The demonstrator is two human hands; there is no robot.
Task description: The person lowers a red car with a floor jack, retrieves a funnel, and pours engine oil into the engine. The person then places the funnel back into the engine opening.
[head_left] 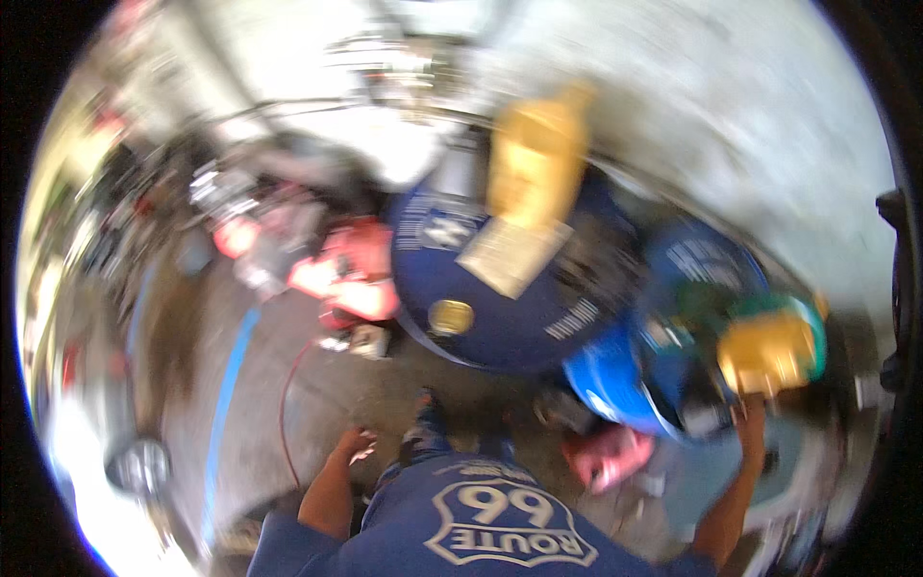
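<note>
My right hand (pixel 753 408) reaches out at the right and meets the lower end of a yellow plastic jug (pixel 766 352). Its fingers look closed on the jug, though motion blurs them. The jug is in front of a round green container (pixel 815 332), near the top of a blue drum (pixel 697 255). My left hand (pixel 359 443) hangs low beside my leg over the floor, fingers loosely apart, with nothing visible in it. Another yellow jug (pixel 538 159) stands on the large dark blue drum (pixel 471 322) ahead, beside a piece of cardboard (pixel 515 256).
Red and black machinery (pixel 356 269) crowds the left of the large drum. A bright blue drum (pixel 615 380) and a pinkish-red container (pixel 608 458) lie at the right. A thin red hose (pixel 286 404) and a blue line (pixel 229 394) cross the concrete floor. A pale wall (pixel 760 106) rises behind.
</note>
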